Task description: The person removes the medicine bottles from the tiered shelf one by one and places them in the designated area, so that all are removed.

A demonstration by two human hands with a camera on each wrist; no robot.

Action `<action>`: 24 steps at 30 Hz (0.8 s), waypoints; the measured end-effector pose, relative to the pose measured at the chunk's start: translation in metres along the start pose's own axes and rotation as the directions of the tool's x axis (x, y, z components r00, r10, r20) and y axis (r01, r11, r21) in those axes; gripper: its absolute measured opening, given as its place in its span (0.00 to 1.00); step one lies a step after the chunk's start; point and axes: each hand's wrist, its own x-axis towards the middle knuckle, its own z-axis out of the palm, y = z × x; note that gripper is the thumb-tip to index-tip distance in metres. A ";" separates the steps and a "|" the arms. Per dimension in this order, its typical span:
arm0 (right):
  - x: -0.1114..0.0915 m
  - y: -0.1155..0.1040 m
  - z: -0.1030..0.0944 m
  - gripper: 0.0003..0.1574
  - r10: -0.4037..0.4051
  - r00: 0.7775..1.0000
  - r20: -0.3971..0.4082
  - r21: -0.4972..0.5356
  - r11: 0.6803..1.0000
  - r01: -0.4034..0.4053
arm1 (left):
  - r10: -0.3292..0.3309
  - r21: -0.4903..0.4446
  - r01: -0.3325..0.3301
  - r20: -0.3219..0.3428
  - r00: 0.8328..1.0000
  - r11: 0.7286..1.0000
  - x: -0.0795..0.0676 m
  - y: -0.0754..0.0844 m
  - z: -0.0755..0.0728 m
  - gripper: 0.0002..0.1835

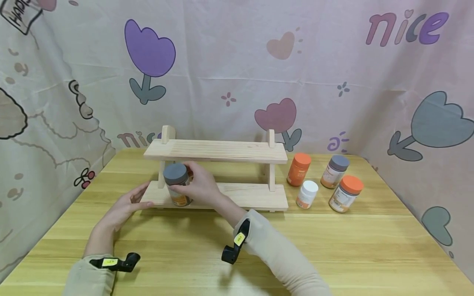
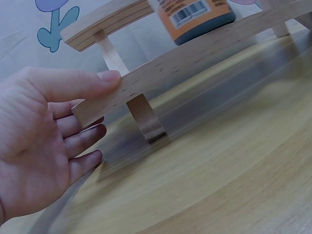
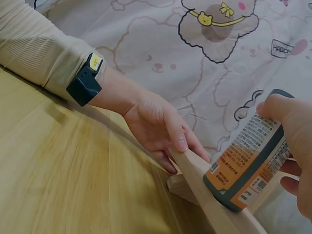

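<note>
A two-tier wooden shelf (image 1: 216, 150) stands on the table. At the left end of its lower board (image 2: 161, 70), my left hand (image 1: 124, 205) grips the edge, thumb on the front and the other fingers around the end. My right hand (image 1: 201, 185) holds a grey-lidded supplement bottle (image 1: 177, 185) between thumb and fingers, near the left end of the lower board. In the right wrist view the bottle (image 3: 246, 156) shows an orange and white label, its base right at the board.
Right of the shelf stand an orange bottle (image 1: 299, 169), a small white bottle (image 1: 307, 194), a grey-lidded bottle (image 1: 335, 171) and an orange-lidded bottle (image 1: 346, 194). A printed cloth (image 1: 222, 53) hangs behind the wooden table (image 1: 177, 255).
</note>
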 end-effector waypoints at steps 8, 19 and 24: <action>-0.013 -0.001 -0.015 0.36 -0.002 1.000 0.008 0.012 1.000 0.002 | 0.009 0.009 -0.009 0.000 1.000 1.000 0.000 0.001 0.000 0.45; -0.031 0.004 -0.043 0.37 0.028 0.999 0.022 0.036 0.999 -0.029 | 0.023 -0.010 -0.023 -0.002 1.000 1.000 0.000 0.002 0.000 0.45; -0.040 0.004 -0.059 0.38 0.030 0.999 0.022 0.022 0.999 -0.030 | 0.022 -0.009 -0.022 0.000 1.000 1.000 -0.001 0.001 0.000 0.45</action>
